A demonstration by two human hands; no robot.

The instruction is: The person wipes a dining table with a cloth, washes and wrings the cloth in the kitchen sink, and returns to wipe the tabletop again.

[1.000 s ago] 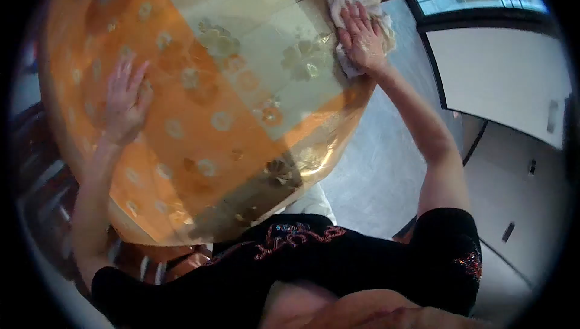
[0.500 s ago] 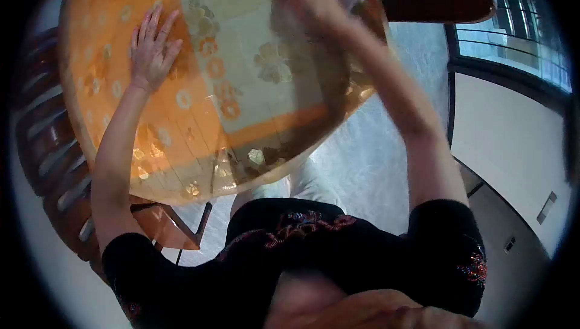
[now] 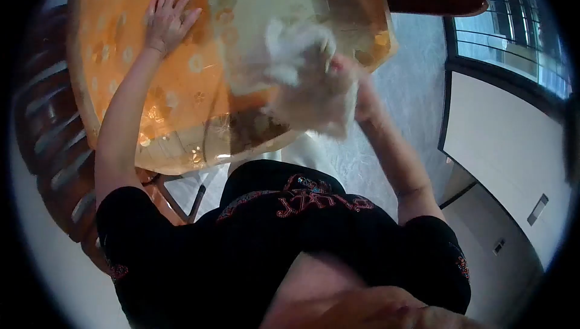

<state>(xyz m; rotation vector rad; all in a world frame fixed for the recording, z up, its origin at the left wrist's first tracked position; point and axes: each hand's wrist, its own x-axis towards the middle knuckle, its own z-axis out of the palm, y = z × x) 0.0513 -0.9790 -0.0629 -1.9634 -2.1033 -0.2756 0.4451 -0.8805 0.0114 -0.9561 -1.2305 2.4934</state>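
Since the earlier frame, the right hand (image 3: 353, 84) is drawing back from the far edge of the worktop (image 3: 121, 57) toward the near rim, bringing the white cloth (image 3: 308, 81) with it. That hand is now gripping the cloth at the near right edge of the round worktop; the cloth is bunched and blurred, hanging partly over the rim and covering most of the fingers. Exactly how the fingers are closing around it cannot be told, but the cloth is plainly being held.

Meanwhile the left hand (image 3: 169, 18) is lying flat and released, palm down with fingers spread, on the orange flowered covering of the worktop, holding nothing. It is sitting farther up and to the right in the view than a second ago, though the camera itself is shifting.

A paler rectangular panel (image 3: 254, 9) is lying across the middle of the worktop, between the two hands. The cloth is overlapping its near corner.

Dark wooden chairs (image 3: 54, 148) are standing just beside the worktop on the left. Grey floor (image 3: 411, 87) is showing to the right, with a white cabinet (image 3: 501, 141) and a window (image 3: 513, 39) beyond it.
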